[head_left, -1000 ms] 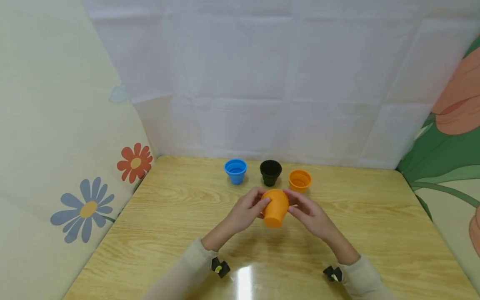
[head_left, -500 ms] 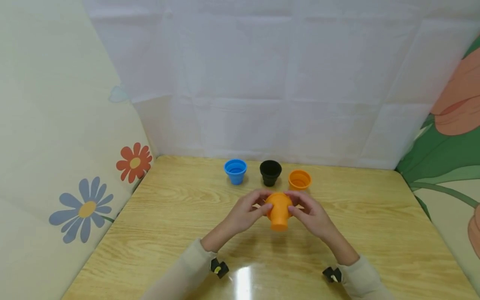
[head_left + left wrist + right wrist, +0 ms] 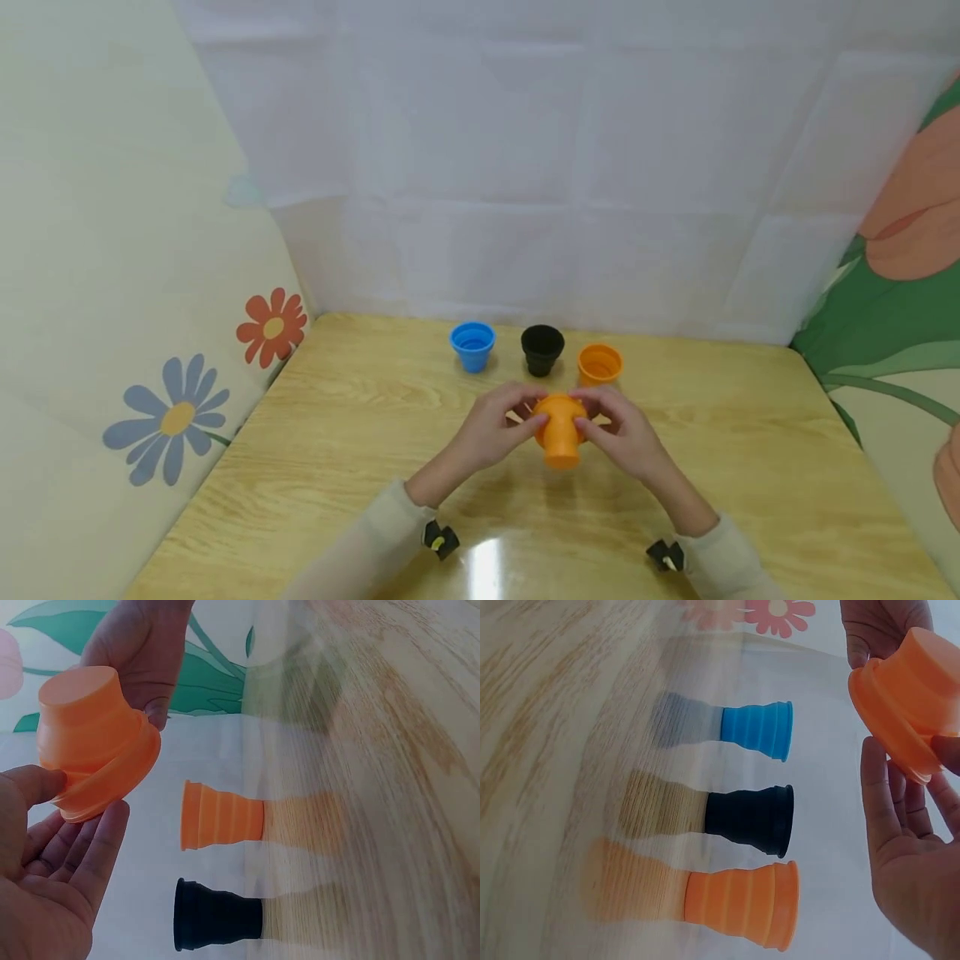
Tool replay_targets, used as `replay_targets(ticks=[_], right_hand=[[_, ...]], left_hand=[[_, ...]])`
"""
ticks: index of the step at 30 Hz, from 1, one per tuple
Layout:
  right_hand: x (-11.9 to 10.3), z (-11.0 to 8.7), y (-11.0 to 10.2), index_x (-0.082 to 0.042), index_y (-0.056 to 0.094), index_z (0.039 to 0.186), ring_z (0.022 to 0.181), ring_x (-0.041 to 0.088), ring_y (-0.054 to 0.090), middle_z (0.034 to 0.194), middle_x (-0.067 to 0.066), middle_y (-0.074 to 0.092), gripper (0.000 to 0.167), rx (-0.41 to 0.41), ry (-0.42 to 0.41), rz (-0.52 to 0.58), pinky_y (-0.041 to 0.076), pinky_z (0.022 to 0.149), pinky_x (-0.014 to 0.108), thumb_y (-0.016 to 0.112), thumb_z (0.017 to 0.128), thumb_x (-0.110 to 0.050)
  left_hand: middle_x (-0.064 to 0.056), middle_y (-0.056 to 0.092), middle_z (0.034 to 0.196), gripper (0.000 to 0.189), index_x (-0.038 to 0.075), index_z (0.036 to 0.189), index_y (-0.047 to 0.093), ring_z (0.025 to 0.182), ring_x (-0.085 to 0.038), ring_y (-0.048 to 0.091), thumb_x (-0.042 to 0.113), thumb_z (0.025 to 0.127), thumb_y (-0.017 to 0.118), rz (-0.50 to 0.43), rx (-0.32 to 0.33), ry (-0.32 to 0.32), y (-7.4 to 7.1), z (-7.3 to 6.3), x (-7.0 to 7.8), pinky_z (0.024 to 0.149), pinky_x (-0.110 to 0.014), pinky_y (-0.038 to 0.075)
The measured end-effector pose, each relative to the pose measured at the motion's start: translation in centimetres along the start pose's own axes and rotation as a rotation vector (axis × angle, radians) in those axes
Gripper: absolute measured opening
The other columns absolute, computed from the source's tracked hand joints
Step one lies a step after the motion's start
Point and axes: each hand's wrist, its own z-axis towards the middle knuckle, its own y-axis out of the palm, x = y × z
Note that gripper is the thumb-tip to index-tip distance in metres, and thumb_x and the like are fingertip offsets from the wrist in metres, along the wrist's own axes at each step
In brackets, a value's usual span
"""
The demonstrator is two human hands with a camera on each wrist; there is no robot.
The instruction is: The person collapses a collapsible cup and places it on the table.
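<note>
Just below and right of the head view's centre, we see the left hand (image 3: pixel 495 427) and right hand (image 3: pixel 626 433) gripping an orange cup (image 3: pixel 562 433) between thumbs and fingers; its wide end seems folded, though fingers partly cover it. Higher in frame, we find blue (image 3: pixel 473 348), black (image 3: pixel 542 350) and orange cups (image 3: pixel 600 365) upright on the table (image 3: pixel 360 417).

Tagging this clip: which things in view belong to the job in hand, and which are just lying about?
In the job:
- held orange cup
- left hand
- right hand

Seemingly just standing by:
- blue cup
- black cup
- other orange cup
</note>
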Motion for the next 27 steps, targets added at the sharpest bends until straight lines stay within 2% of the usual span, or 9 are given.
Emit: replay_targets(ticks=[5,14,21,27], right_hand=[[-0.09,-0.13,0.17,-0.001,0.064,0.123,0.092,0.012,0.058,0.108,0.014,0.059,0.027,0.017,-0.007,-0.039,0.061,0.071,0.027,0.066,0.096,-0.001],[0.17,-0.18,-0.07,-0.002,0.067,0.121,0.09,0.01,0.059,0.106,0.013,0.061,0.026,0.036,-0.039,-0.086,0.061,0.068,0.026,0.067,0.096,0.0],[0.2,-0.43,0.33,-0.001,0.067,0.12,0.089,0.013,0.06,0.105,0.014,0.062,0.024,0.04,0.006,-0.063,0.061,0.067,0.026,0.066,0.096,0.001],[0.18,-0.42,0.56,-0.002,0.068,0.12,0.089,0.011,0.061,0.105,0.013,0.064,0.024,0.044,0.05,-0.051,0.061,0.067,0.027,0.065,0.097,0.0]], left_hand=[[-0.009,0.069,0.106,0.027,0.005,0.12,0.069,0.084,-0.019,0.066,0.01,0.093,0.073,0.042,0.016,0.019,0.25,-0.02,0.0,0.068,-0.02,0.057],[-0.007,0.066,0.101,0.029,0.004,0.119,0.069,0.082,-0.016,0.064,0.003,0.09,0.073,0.049,0.001,-0.028,0.61,0.17,0.16,0.065,-0.02,0.057],[-0.01,0.068,0.099,0.031,0.0,0.116,0.068,0.079,-0.017,0.065,-0.004,0.086,0.071,0.056,-0.005,0.019,0.52,0.03,0.27,0.065,-0.02,0.057],[-0.008,0.071,0.098,0.033,0.002,0.118,0.068,0.079,-0.014,0.064,-0.005,0.086,0.067,0.032,-0.026,-0.029,0.28,0.0,0.23,0.069,-0.021,0.057]])
